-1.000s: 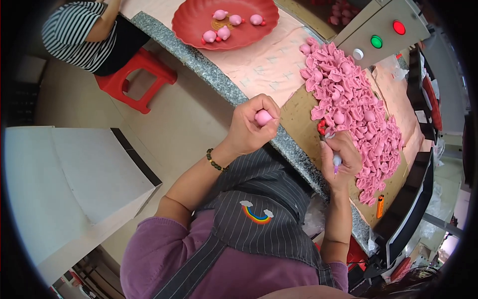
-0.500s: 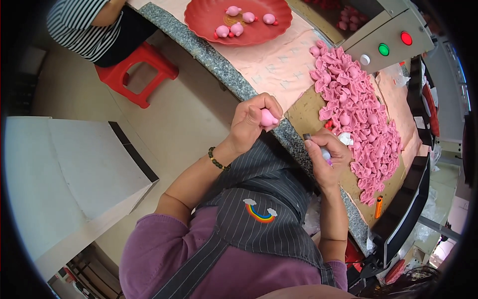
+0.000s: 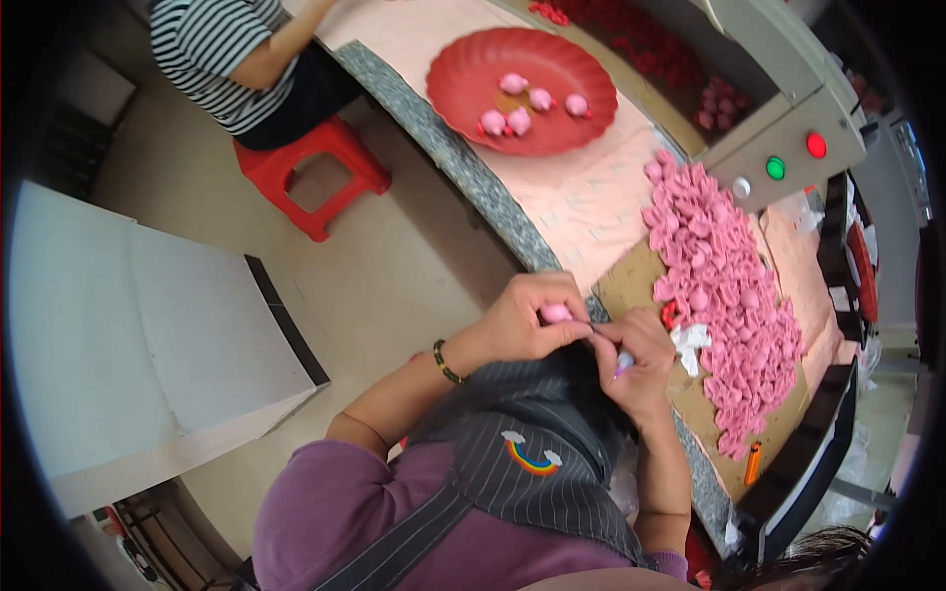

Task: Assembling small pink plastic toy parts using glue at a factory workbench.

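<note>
My left hand (image 3: pixel 527 313) is closed around a small rounded pink moulded piece (image 3: pixel 556 312), whose smooth side shows between thumb and fingers. My right hand (image 3: pixel 642 362) grips a small tool with a whitish-purple handle (image 3: pixel 624 365) and a dark flat tip. The two hands meet just off the table's near edge, above the apron, and the tool's tip reaches the piece. Fingers hide the exact contact. To the right of my hands lies a large heap of pink moulded pieces (image 3: pixel 724 325), many with thin ragged rims.
A red scalloped tray (image 3: pixel 453 98) with several pink pieces stands farther along the granite-edged table (image 3: pixel 414 123). Beside the heap are crumpled white tissue (image 3: pixel 690 345) and an orange stick-shaped item (image 3: pixel 753 463). A grey machine (image 3: pixel 788 148) with buttons stands behind. A co-worker sits on a red stool (image 3: pixel 315 172).
My hands were apart and have come together, bringing the tool's tip to the pink piece. The whole view has shifted, so the tray and table appear lower and farther right.
</note>
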Action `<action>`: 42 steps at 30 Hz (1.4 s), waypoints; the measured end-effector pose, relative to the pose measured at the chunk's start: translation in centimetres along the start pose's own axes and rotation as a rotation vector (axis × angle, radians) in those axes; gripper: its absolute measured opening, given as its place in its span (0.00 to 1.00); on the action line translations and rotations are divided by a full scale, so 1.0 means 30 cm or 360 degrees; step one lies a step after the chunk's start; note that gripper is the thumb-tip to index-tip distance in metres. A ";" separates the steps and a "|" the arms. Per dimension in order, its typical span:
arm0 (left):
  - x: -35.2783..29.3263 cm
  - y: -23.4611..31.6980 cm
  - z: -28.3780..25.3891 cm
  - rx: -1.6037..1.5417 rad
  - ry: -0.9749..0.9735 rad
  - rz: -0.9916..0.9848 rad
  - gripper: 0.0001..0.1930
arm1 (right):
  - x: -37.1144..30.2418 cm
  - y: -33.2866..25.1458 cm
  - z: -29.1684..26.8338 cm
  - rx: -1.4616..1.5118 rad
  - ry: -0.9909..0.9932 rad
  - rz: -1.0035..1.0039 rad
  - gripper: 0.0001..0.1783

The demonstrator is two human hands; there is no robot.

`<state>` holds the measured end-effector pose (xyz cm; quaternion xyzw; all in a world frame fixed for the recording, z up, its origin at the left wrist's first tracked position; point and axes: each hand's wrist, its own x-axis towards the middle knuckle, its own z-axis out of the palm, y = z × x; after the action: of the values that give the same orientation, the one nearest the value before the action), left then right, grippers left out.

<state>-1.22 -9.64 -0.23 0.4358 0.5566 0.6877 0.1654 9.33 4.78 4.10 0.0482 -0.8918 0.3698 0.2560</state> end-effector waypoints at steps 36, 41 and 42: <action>0.387 -0.185 -1.059 0.0328 0.2027 -0.1061 0.08 | 0.072 0.056 0.118 -0.0223 -0.0223 -0.0250 0.13; 0.437 -0.161 -1.109 0.0906 0.1622 -0.1379 0.09 | 0.069 0.053 0.113 -0.0230 -0.0221 -0.0267 0.13; 0.442 -0.169 -1.141 0.1043 0.1520 -0.1441 0.09 | 0.070 0.050 0.114 -0.0235 -0.0231 -0.0275 0.13</action>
<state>-36.83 -19.82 0.65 -0.1567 0.8705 0.4653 0.0340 5.65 3.74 2.14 0.1324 -0.9253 0.2754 0.2245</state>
